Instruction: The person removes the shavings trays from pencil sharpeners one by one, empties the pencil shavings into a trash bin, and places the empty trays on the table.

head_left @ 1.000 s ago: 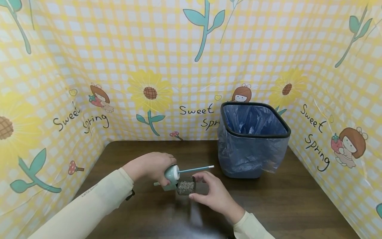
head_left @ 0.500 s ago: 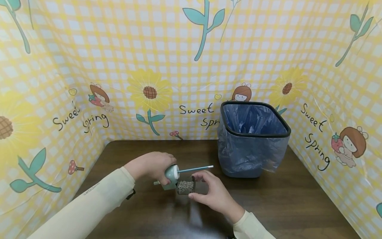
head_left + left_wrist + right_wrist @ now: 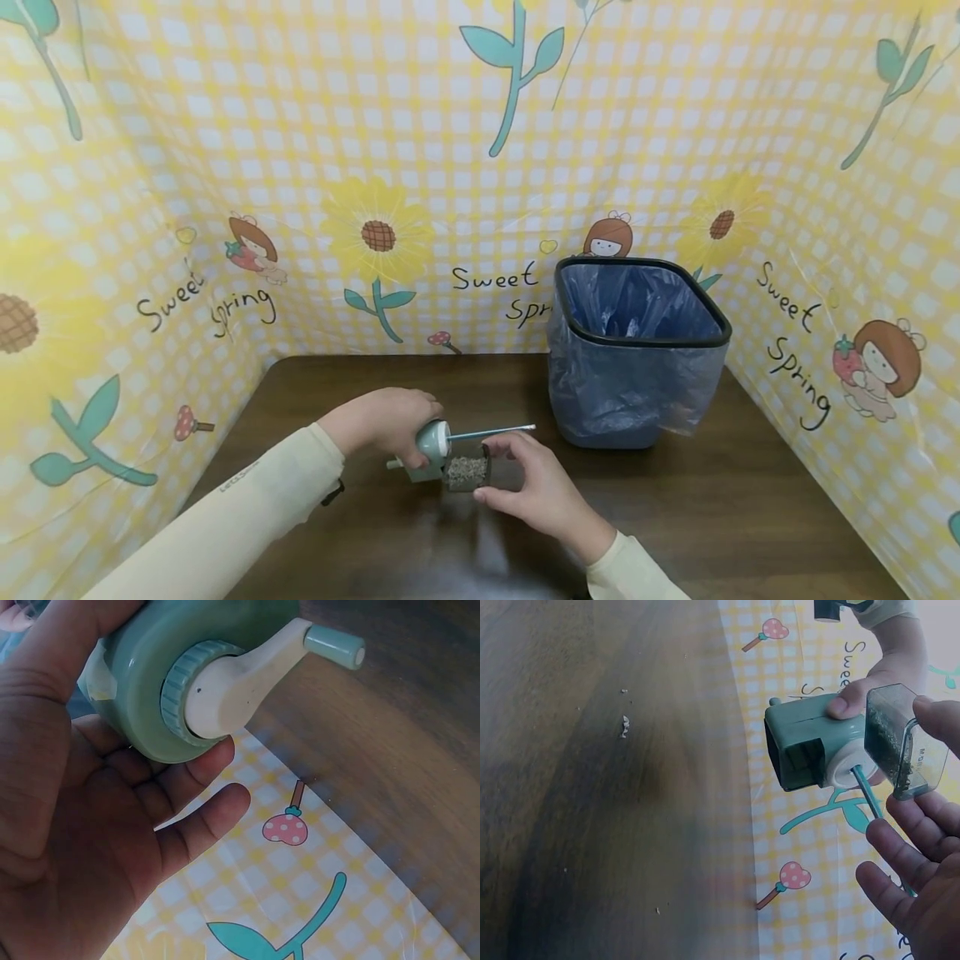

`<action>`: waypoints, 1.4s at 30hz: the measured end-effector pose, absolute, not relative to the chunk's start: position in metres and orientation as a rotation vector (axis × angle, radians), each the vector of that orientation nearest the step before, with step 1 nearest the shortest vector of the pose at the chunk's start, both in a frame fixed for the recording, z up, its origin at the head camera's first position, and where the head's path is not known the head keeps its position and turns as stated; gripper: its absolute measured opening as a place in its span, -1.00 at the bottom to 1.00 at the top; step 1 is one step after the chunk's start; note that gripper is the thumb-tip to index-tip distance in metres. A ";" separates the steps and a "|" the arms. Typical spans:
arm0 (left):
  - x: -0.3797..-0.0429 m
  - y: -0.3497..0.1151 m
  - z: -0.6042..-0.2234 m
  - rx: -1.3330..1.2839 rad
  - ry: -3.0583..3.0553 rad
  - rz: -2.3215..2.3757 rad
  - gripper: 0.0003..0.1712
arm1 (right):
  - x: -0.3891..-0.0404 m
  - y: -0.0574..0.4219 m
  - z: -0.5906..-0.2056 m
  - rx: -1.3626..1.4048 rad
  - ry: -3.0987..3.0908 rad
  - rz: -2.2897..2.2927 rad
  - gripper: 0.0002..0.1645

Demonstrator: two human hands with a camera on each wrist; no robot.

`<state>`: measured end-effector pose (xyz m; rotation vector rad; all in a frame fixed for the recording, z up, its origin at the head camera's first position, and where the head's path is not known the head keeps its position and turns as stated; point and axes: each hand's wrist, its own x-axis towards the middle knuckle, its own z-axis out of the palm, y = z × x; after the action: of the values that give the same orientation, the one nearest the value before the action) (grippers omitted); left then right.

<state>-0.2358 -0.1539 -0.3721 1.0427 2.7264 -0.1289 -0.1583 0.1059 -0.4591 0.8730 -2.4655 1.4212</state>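
A green crank pencil sharpener is gripped in my left hand, held over the table. Out of its white front sticks a blue pencil, pointing right. In the left wrist view the pale crank arm with its green knob shows at the back. My right hand pinches the clear shavings drawer between thumb and fingers, and grey-brown shavings lie inside it. The right wrist view shows the drawer out of the sharpener, whose dark slot gapes beside it.
A dark-rimmed bin lined with a clear bag stands at the table's back right. Small scraps lie on the brown wooden table. Yellow checked cloth encloses the back and sides.
My left hand and the sharpener have shifted slightly down and right, and the pencil's free end sits a little lower. The right hand keeps the drawer almost still.
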 end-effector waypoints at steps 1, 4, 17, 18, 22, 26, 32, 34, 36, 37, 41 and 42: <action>-0.236 -0.154 -0.373 1.038 2.727 -0.131 -0.30 | -0.158 0.106 -0.459 0.872 -2.463 1.419 -0.36; -0.237 -0.153 -0.374 1.026 2.730 -0.144 -0.30 | -0.159 0.106 -0.457 0.885 -2.449 1.417 -0.36; -0.235 -0.153 -0.384 1.024 2.701 -0.150 -0.41 | -0.159 0.105 -0.458 0.890 -2.462 1.443 -0.36; -0.236 -0.153 -0.385 1.022 2.699 -0.156 -0.41 | -0.158 0.105 -0.457 0.887 -2.464 1.448 -0.36; -0.236 -0.152 -0.388 1.017 2.688 -0.142 -0.42 | -0.157 0.104 -0.455 0.886 -2.459 1.453 -0.37; -0.235 -0.151 -0.391 1.017 2.682 -0.144 -0.42 | -0.157 0.104 -0.455 0.889 -2.458 1.456 -0.36; -0.236 -0.149 -0.393 1.006 2.682 -0.176 -0.40 | -0.157 0.104 -0.455 0.889 -2.461 1.450 -0.34; -0.236 -0.148 -0.394 1.006 2.681 -0.183 -0.40 | -0.157 0.104 -0.455 0.892 -2.461 1.454 -0.34; -0.237 -0.148 -0.395 1.009 2.680 -0.190 -0.41 | -0.158 0.104 -0.456 0.898 -2.457 1.451 -0.35; -0.237 -0.148 -0.396 1.008 2.679 -0.192 -0.42 | -0.158 0.104 -0.456 0.903 -2.455 1.449 -0.35; -0.237 -0.148 -0.397 0.998 2.676 -0.190 -0.43 | -0.159 0.105 -0.458 0.919 -2.451 1.434 -0.39; -0.237 -0.147 -0.398 0.994 2.675 -0.188 -0.42 | -0.159 0.105 -0.458 0.920 -2.453 1.436 -0.39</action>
<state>-0.2365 -0.1474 -0.3975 0.9941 2.6751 -0.1878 -0.1593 0.1048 -0.4582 0.9201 -2.4535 1.4362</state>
